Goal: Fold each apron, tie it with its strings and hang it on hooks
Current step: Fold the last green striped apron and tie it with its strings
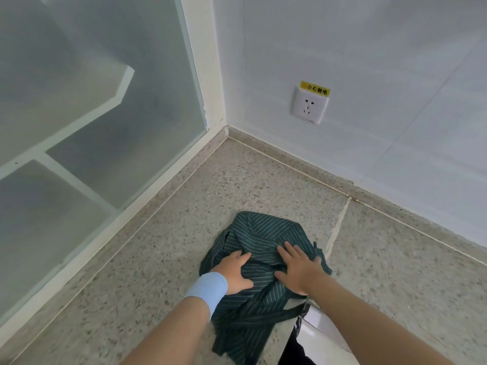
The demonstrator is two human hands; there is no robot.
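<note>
A dark green apron (266,233) with thin white stripes lies crumpled on a speckled stone counter (184,212). My left hand (234,272), with a light blue wristband, rests flat on the apron's left side. My right hand (299,270) presses flat on its right side, fingers spread. Both palms lie on the cloth without gripping it. One apron string (292,312) trails off the near counter edge and another string end (317,250) sticks out beside my right hand. No hooks are in view.
A frosted glass window with a white frame (158,191) borders the counter on the left. A white tiled wall (369,61) with a power socket (309,105) and yellow warning label stands behind. A counter seam (340,222) runs right of the apron.
</note>
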